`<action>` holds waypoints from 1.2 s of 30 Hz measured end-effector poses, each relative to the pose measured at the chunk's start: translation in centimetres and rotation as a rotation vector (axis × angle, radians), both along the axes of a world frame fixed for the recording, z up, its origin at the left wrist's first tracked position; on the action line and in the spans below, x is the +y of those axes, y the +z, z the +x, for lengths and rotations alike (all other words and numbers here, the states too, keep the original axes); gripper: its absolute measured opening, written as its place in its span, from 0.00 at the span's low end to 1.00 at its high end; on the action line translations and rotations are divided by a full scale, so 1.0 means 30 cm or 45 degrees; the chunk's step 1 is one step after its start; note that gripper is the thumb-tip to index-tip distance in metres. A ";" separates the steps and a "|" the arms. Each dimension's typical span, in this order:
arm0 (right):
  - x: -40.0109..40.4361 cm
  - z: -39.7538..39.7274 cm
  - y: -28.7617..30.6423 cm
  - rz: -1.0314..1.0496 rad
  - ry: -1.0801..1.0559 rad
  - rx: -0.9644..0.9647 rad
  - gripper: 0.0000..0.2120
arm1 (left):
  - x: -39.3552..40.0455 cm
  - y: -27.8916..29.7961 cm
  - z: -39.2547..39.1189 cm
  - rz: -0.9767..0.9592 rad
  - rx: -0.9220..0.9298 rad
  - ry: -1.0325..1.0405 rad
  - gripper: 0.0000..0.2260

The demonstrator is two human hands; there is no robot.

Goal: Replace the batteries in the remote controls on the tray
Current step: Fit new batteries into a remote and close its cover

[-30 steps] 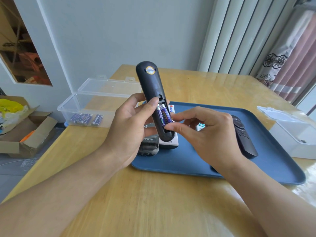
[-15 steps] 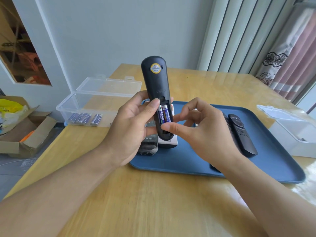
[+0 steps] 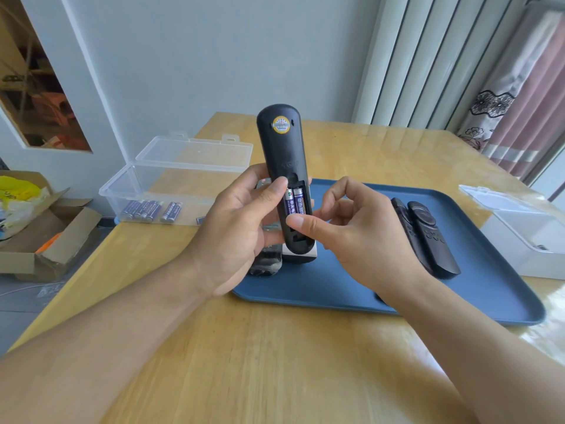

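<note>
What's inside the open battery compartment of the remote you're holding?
Two purple batteries lie side by side in the black remote. The right hand thumb covers their lower ends, so those contacts are hidden.

Lower ends of two batteries covered by right hand, tray remotes partly hidden behind left hand, white box cut off at right edge.

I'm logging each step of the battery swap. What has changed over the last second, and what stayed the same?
The left hand raised the black remote a little higher and more upright. The right hand kept its thumb at the lower end of the two batteries, its fingers curling slightly. Both batteries stay seated in the open compartment; the blue tray, the remotes on it and the clear box are unmoved.
</note>
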State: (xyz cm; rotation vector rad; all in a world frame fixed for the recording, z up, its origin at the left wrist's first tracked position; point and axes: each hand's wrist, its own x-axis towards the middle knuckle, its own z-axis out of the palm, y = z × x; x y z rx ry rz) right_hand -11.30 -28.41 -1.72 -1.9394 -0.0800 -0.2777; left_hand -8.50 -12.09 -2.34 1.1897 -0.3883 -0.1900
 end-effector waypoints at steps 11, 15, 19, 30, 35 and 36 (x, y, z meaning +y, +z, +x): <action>-0.219 -0.004 0.132 -1.168 -0.165 0.597 0.19 | 0.019 0.038 0.011 -0.014 0.336 0.127 0.14; -0.219 -0.040 0.148 -1.455 -0.183 0.776 0.23 | 0.014 0.022 0.014 0.041 0.282 0.115 0.13; -0.204 -0.053 0.151 -1.564 -0.149 0.879 0.25 | 0.015 0.012 0.016 0.077 0.214 0.112 0.15; -0.182 -0.053 0.147 -1.400 -0.060 0.733 0.19 | 0.000 -0.008 0.004 0.176 0.161 0.077 0.14; -0.189 -0.057 0.191 -0.799 0.105 0.402 0.15 | 0.002 -0.010 0.002 0.243 0.113 0.026 0.13; -0.175 -0.053 0.192 -0.572 0.129 0.250 0.17 | 0.001 -0.011 0.002 0.255 0.114 0.004 0.12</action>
